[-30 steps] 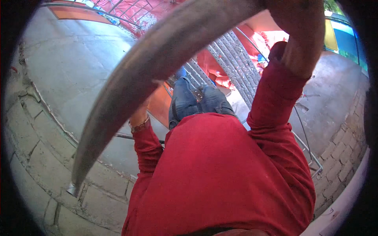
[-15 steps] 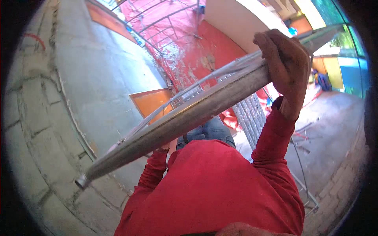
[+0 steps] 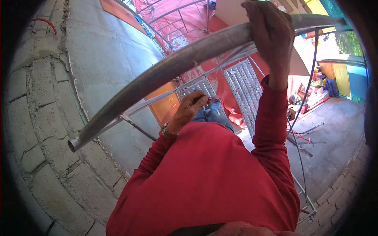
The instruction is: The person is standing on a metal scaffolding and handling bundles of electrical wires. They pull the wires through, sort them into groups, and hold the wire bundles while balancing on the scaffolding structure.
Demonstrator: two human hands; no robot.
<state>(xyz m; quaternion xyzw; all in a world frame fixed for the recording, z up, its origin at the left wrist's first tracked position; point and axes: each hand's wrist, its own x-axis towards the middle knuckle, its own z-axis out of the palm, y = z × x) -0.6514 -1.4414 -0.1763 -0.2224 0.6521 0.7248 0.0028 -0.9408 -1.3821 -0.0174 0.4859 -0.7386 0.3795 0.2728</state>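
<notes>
My right hand (image 3: 271, 33) is wrapped over a thick grey metal pipe (image 3: 173, 65) that crosses the upper middle of the view, bowed by the lens. At its lower left, the pipe ends in an open round mouth. My left hand (image 3: 189, 110), with a watch (image 3: 168, 131) on its wrist, is closed below the pipe and apart from it. The fingers are pinched; a thin, dark reddish bit shows beside them, too small to name. Thinner metal bars (image 3: 138, 126) run behind and below the pipe.
Perforated metal planks (image 3: 246, 92) lie below. A block wall (image 3: 51, 129) rises on the left. Black cable (image 3: 311, 78) hangs at the right, above a concrete floor (image 3: 334, 122) with scattered tools. Orange panels (image 3: 165, 104), a pink sheet and piled goods (image 3: 315, 94) are further down.
The pipe appears higher in view, with my right hand still on it. My left hand, mostly hidden behind the pipe before, now shows below it. The view has shifted.
</notes>
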